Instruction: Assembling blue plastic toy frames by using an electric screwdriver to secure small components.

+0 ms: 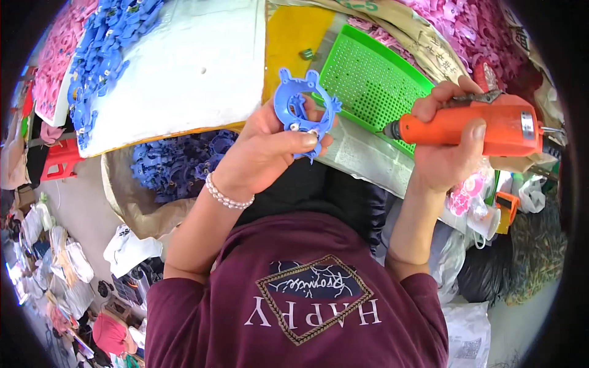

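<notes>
In my left hand (261, 144) is a blue ring-shaped plastic part (282, 103), its thumb pressed on the lower rim near small pale fittings. Further right, my right hand (445, 156) is wrapped round an orange electric screwdriver (478, 127), held level with its dark tip pointing left toward the blue part. A gap separates the tip from the part. Behind and below the tool's tip lies a green perforated tray (368, 76) with a raised rim.
Blue plastic parts (110, 55) are heaped at the far left of a white board (196, 67). A sack of blue parts (178, 162) stands below the board. Pink parts (454, 27) fill a sack at the far right. A red stool (60, 161) is at the left.
</notes>
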`<state>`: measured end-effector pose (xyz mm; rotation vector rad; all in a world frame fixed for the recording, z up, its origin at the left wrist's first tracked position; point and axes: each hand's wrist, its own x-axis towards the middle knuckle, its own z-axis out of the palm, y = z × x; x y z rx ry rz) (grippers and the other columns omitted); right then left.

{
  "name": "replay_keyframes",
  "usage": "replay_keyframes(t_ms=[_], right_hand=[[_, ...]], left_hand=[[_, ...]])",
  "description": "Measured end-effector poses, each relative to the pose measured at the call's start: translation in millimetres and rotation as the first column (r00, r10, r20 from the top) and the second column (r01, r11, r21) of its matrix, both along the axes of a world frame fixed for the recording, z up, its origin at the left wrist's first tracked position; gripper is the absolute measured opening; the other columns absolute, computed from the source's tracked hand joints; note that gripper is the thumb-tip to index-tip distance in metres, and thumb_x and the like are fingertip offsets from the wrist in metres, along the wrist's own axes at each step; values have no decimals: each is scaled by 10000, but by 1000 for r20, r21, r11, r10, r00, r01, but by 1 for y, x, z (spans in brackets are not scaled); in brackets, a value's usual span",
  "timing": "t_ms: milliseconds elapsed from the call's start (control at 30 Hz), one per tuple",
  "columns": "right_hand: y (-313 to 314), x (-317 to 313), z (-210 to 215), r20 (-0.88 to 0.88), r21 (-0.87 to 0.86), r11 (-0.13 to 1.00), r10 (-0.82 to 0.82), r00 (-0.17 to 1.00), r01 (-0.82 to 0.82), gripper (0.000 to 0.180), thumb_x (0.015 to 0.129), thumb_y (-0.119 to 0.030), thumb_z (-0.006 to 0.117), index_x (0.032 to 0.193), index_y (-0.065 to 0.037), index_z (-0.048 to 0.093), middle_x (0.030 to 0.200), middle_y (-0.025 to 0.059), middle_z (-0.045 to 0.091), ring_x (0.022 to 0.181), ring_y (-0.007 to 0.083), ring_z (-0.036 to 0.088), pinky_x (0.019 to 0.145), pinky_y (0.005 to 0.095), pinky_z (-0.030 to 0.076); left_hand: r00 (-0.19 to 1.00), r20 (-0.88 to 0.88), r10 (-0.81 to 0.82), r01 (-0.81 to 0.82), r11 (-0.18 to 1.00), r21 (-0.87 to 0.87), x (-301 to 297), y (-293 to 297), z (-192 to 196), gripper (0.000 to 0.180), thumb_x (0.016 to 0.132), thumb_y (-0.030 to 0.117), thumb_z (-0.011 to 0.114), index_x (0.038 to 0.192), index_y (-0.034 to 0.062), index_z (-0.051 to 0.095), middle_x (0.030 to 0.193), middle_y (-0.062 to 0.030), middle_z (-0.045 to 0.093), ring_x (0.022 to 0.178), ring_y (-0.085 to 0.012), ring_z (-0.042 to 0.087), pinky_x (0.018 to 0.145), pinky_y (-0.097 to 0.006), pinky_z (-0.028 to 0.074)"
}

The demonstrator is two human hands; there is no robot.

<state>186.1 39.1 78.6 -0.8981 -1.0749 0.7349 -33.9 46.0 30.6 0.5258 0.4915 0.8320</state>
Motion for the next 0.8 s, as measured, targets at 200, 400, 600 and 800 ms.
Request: replay_keyframes(t_ms=[200, 400, 600, 800], right_hand=[[5, 5, -6, -45, 82, 997, 3, 999, 1, 529, 810, -342, 580, 1124, 67, 463, 841, 181, 576, 585, 204, 547, 557, 295, 455], [3, 8, -5, 58, 30, 1000, 0, 998, -1, 560, 816, -421, 587, 1139, 9, 432, 891, 169, 537, 644, 211, 504, 588, 337, 412], [13, 16, -3, 29, 2, 991, -134, 991, 134, 524, 835, -378, 581, 1115, 49, 463, 884, 187, 574, 669, 242, 560, 654, 351, 470], [22, 18, 9, 176, -5, 979, -202, 964, 206, 498, 843, -326, 589, 1131, 62, 467, 989, 234, 589, 769, 277, 611, 732, 369, 494]], left_hand=[[1000, -25, -18, 18, 999, -29, 17, -11, -13, 420, 750, -55, 644, 1124, 47, 484, 974, -45, 575, 872, -158, 587, 780, -309, 499], [995, -88, 53, -50, 998, 37, 21, -17, -26, 535, 720, -54, 663, 1202, 48, 455, 1097, -106, 580, 945, -231, 614, 812, -371, 520], [992, -120, 29, -20, 997, 79, 20, -17, -28, 553, 719, -56, 672, 1214, 28, 440, 1100, -99, 574, 942, -195, 599, 844, -332, 489], [968, -222, 119, -58, 963, 263, 21, -20, -26, 668, 717, -34, 712, 1296, 12, 381, 1141, -71, 559, 1027, -139, 550, 910, -280, 433]])
